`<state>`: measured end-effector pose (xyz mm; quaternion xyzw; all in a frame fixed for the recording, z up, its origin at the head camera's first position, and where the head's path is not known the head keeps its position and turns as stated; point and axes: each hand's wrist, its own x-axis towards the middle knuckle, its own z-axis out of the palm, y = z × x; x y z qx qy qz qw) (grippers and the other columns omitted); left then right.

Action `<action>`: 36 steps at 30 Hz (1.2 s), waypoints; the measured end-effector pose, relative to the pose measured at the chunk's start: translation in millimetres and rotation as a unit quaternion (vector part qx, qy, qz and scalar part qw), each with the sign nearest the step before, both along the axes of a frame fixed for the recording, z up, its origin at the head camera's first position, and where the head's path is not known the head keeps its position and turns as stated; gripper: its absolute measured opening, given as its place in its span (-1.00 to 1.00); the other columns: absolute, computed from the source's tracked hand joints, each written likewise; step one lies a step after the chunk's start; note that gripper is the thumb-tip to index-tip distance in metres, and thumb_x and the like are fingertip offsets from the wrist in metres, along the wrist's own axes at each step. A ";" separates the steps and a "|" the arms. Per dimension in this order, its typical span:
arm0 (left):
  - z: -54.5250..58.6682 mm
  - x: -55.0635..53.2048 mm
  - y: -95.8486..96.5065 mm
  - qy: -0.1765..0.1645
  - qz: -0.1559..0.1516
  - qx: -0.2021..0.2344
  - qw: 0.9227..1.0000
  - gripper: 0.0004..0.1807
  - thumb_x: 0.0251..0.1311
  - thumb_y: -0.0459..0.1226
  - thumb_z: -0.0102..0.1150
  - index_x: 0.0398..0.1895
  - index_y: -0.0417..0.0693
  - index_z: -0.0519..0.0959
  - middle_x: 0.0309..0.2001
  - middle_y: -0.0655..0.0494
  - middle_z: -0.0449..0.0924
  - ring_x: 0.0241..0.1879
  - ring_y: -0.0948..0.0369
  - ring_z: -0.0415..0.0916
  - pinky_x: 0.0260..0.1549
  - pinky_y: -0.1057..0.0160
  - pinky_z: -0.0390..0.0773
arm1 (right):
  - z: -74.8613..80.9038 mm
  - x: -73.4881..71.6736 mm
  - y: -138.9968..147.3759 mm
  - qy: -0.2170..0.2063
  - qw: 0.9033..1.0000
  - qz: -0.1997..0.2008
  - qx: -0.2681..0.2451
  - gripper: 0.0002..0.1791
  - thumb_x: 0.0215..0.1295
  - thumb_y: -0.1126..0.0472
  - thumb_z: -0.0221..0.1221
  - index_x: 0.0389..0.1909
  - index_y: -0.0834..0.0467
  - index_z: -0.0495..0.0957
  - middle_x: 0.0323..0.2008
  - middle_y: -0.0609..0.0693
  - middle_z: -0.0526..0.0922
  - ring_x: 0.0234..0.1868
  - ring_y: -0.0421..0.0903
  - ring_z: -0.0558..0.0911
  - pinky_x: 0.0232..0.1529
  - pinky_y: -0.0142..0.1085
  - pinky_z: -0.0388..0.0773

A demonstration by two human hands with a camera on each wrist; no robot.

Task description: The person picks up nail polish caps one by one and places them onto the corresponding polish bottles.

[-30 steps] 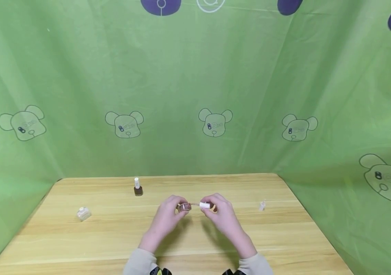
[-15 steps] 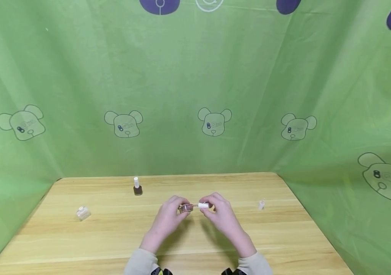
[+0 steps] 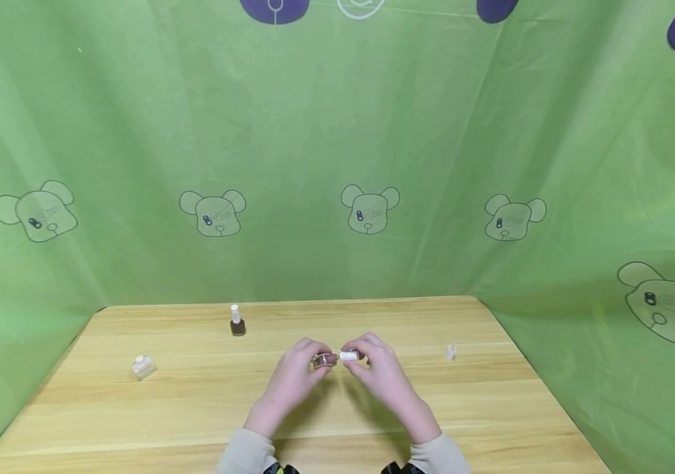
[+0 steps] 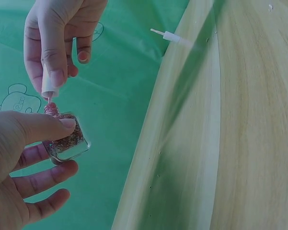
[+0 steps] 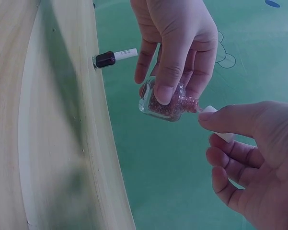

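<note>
My left hand (image 3: pixel 294 375) pinches a small clear nail polish bottle (image 4: pixel 69 139) with pink glitter inside, between thumb and fingers. The bottle lies tilted on its side, its glittery neck facing the right hand. My right hand (image 3: pixel 380 368) pinches the white brush cap (image 5: pixel 224 136) between thumb and fingers. In the left wrist view the cap stands just off the neck, a thin bit of brush stem showing between them; the rest of the brush is hidden in the bottle. Both hands are held over the middle of the wooden table (image 3: pixel 337 434).
A dark nail polish bottle with white cap (image 3: pixel 238 324) stands at the back left. At the left is a clear uncapped bottle (image 3: pixel 144 368). A loose white brush cap (image 3: pixel 451 353) stands on the right, brush up. Green printed cloth (image 3: pixel 290 145) surrounds the table.
The bottle in my left hand and the brush cap in my right hand have come closer together. The brush has slid further into the neck, so less stem shows.
</note>
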<state>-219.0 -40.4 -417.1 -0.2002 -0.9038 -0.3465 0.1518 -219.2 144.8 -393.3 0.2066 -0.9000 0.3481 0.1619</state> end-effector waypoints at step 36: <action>-1.7 2.4 7.9 0.000 -0.026 0.015 1.000 -0.72 0.09 -0.23 0.37 -0.11 -0.07 0.64 -0.18 0.13 0.65 -0.22 0.26 0.60 -0.13 0.29 0.67 | -2.0 -0.5 2.0 -0.037 0.999 0.013 0.011 -0.60 0.04 0.27 0.40 -0.04 0.12 0.62 -0.22 -0.07 0.63 -0.16 -0.18 0.55 -0.09 -0.25 0.61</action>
